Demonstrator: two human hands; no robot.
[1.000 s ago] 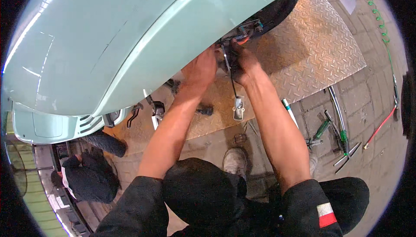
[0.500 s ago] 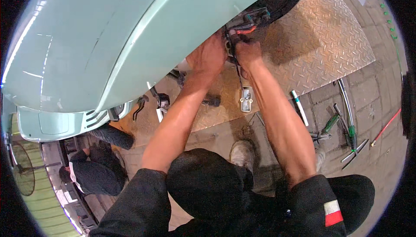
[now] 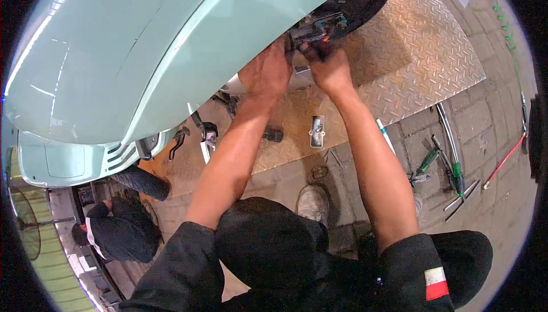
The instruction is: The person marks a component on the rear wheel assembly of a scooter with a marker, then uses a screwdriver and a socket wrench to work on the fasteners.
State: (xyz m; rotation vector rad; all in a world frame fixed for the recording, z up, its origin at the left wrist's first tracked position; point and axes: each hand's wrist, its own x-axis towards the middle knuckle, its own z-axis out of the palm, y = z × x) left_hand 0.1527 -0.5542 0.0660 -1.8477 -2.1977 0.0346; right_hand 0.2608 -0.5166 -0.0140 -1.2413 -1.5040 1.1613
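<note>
Both my hands reach in under the mint-green body panel (image 3: 188, 49) of a scooter, by its rear wheel (image 3: 374, 1). My left hand (image 3: 265, 72) is against dark parts at the panel's lower edge, its fingertips hidden. Just to its right, my right hand (image 3: 331, 69) has its fingers curled beside the dark mechanism (image 3: 319, 27), near a small orange-red piece. What lies within those fingers is dark and blurred. Below the hands, a small oblong metal cover (image 3: 317, 141) rests on the tread plate (image 3: 428, 55).
Right of my arm, a white marker (image 3: 383, 132), pliers (image 3: 421, 178), green-handled screwdrivers (image 3: 458, 172) and thin rods lie on the paving. A red hose (image 3: 505, 161) runs at far right. At lower left, another person (image 3: 123, 229) crouches near a fan (image 3: 25, 221).
My right hand has shifted slightly right, widening the gap between my hands. The dark strip that hung between them no longer shows. The view has moved a little.
</note>
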